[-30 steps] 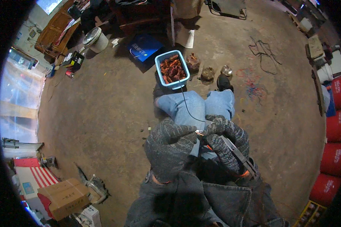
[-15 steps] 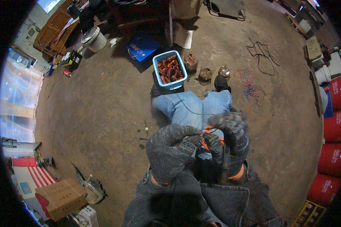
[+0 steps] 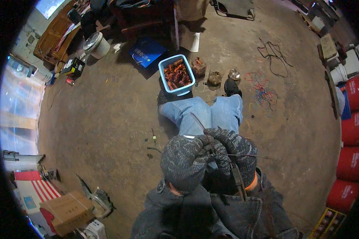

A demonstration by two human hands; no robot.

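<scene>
My left hand [image 3: 184,162], in a grey knitted glove, is closed in front of my lap. Against it, my right hand [image 3: 240,150], gloved alike with an orange cuff, is closed too. A thin dark wire [image 3: 201,124] runs between both hands; one end stands up over my knees and another strand reaches out to the right. Below my right fingers a dark strip with a metallic look [image 3: 238,179] points toward my jacket; its kind is unclear. The gloves hide the fingertips and where the wire is pinched.
Ahead stands a light-blue bin [image 3: 160,73] of reddish-brown scrap. Beside it are filled clear bags [image 3: 214,78], a blue paper bag [image 3: 147,51] and loose coloured wires [image 3: 263,89]. A white bucket [image 3: 97,47] is far left, a cardboard box [image 3: 68,211] near left, red drums [image 3: 352,163] right.
The orange pieces seen between my gloves are out of sight. The wire now sticks up and out to the right, and the dark strip shows below my right hand. Both hands have drawn together.
</scene>
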